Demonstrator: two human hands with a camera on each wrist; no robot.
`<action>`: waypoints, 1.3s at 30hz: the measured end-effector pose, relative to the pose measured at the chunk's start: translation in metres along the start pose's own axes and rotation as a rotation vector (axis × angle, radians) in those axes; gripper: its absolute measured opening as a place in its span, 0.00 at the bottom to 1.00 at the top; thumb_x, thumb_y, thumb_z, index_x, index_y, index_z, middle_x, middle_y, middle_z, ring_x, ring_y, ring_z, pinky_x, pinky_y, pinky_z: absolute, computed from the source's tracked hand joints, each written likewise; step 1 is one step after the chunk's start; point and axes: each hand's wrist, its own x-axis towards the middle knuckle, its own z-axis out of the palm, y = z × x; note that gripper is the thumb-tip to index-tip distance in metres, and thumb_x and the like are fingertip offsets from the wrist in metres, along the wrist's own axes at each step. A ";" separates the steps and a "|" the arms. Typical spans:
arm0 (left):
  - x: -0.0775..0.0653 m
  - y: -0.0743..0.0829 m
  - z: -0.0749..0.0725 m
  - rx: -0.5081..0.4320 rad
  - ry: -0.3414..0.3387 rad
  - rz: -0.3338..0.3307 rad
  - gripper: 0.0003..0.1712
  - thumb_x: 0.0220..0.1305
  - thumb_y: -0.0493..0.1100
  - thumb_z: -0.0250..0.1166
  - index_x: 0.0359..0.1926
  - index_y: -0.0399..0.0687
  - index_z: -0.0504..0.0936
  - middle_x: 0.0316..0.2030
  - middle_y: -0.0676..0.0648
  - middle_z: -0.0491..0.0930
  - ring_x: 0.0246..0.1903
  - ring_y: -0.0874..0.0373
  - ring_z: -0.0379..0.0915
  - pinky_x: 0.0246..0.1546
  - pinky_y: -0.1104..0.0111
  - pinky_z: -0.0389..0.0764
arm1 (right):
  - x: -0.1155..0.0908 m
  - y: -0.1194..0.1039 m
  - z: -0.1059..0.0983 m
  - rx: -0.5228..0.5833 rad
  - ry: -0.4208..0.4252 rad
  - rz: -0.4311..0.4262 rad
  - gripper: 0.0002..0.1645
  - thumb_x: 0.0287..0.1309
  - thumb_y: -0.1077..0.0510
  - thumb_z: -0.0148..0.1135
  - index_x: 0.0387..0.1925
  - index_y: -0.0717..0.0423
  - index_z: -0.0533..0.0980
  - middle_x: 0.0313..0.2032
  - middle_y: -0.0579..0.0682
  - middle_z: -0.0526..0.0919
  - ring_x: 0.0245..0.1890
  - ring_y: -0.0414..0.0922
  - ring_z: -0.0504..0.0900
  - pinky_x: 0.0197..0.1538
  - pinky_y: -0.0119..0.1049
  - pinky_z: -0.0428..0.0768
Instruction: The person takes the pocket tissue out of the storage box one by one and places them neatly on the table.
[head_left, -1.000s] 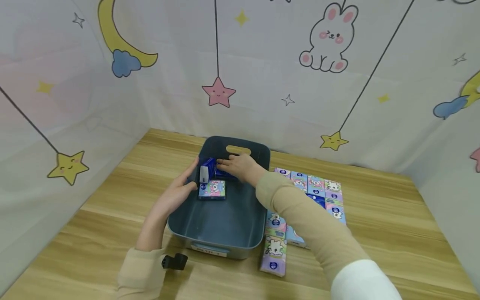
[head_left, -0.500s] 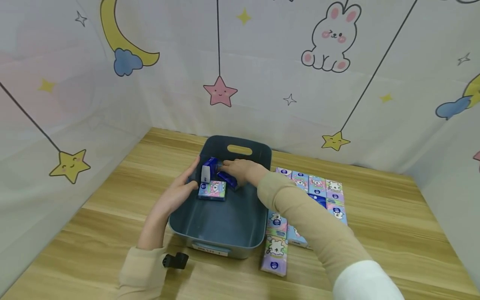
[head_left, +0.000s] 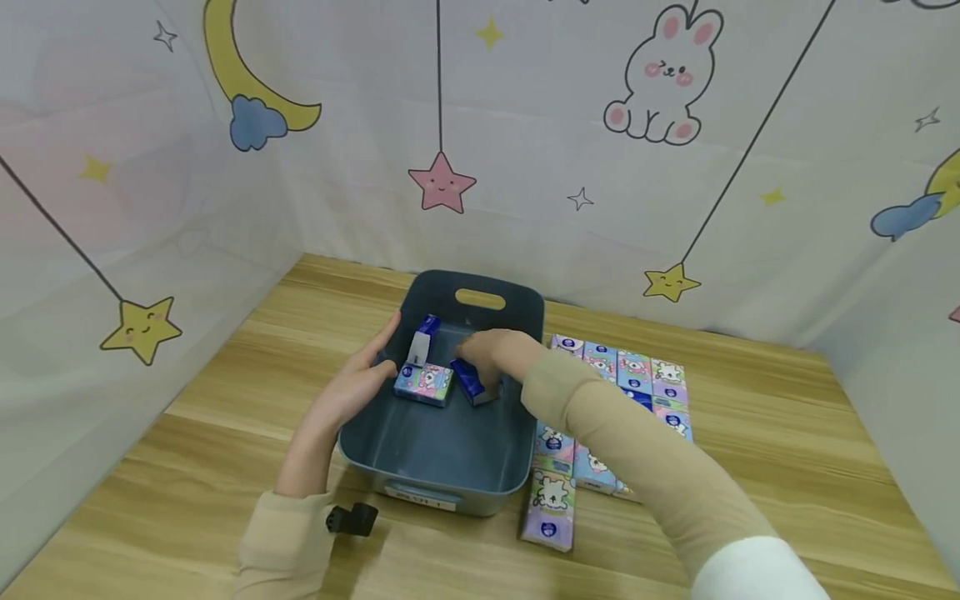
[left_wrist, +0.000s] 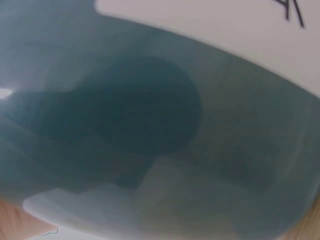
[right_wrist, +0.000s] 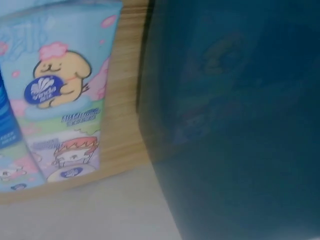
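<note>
A dark blue-grey plastic bin [head_left: 442, 454] stands on the table. Inside it, my right hand [head_left: 495, 352] grips a blue tissue pack [head_left: 470, 382], its fingertips hidden behind the hand. Along the bin's left wall leans another blue tissue pack [head_left: 423, 340] with a pale end. A cartoon-printed tissue pack [head_left: 424, 384] lies just in front of it, between the left wall and the gripped pack. My left hand [head_left: 352, 393] rests at the left rim, its index finger straight and its thumb over the edge. The bin's wall [left_wrist: 240, 130] fills the left wrist view.
Right of the bin, several cartoon-printed tissue packs [head_left: 633, 369] lie in rows, with one pack [head_left: 549, 510] sticking out toward the front. In the right wrist view, packs [right_wrist: 57, 85] lie beside the bin wall [right_wrist: 240, 150]. A patterned curtain [head_left: 525, 100] hangs behind the table.
My right hand has drawn the blue pack toward the bin's near side and turned it at an angle. The pale-ended pack has tilted and the cartoon pack has turned slightly. My left hand stays put.
</note>
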 end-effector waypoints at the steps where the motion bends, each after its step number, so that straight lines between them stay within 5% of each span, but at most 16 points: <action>1: 0.000 0.000 0.000 0.000 0.000 0.004 0.42 0.65 0.34 0.43 0.76 0.59 0.39 0.77 0.49 0.35 0.76 0.43 0.27 0.72 0.40 0.36 | -0.003 -0.001 0.001 0.016 -0.014 0.006 0.49 0.48 0.56 0.73 0.71 0.48 0.60 0.68 0.50 0.67 0.63 0.45 0.70 0.64 0.42 0.73; 8: 0.002 -0.003 0.002 -0.002 0.000 0.008 0.43 0.65 0.34 0.44 0.76 0.59 0.39 0.77 0.49 0.35 0.76 0.43 0.27 0.72 0.40 0.36 | -0.014 0.002 0.006 0.076 -0.046 -0.003 0.48 0.44 0.54 0.75 0.67 0.49 0.63 0.60 0.49 0.73 0.51 0.44 0.72 0.59 0.41 0.76; 13: 0.001 -0.004 0.003 -0.003 0.000 0.008 0.42 0.65 0.34 0.44 0.76 0.58 0.39 0.77 0.49 0.35 0.76 0.43 0.27 0.72 0.40 0.36 | -0.028 0.004 0.009 0.071 -0.012 -0.037 0.48 0.43 0.52 0.76 0.67 0.48 0.64 0.60 0.48 0.73 0.52 0.42 0.72 0.58 0.39 0.77; 23: 0.000 -0.003 0.003 0.004 0.001 0.002 0.42 0.66 0.35 0.44 0.76 0.59 0.39 0.77 0.49 0.34 0.76 0.42 0.26 0.71 0.39 0.36 | -0.069 0.000 0.022 0.166 0.298 -0.132 0.47 0.44 0.42 0.73 0.65 0.54 0.67 0.59 0.50 0.73 0.55 0.46 0.70 0.60 0.40 0.75; 39: -0.002 -0.005 0.004 -0.003 0.006 0.002 0.43 0.65 0.34 0.44 0.76 0.60 0.38 0.77 0.48 0.33 0.76 0.42 0.25 0.71 0.39 0.36 | -0.108 0.000 0.047 0.345 0.693 -0.179 0.47 0.38 0.36 0.67 0.60 0.54 0.70 0.50 0.47 0.72 0.47 0.41 0.65 0.47 0.34 0.77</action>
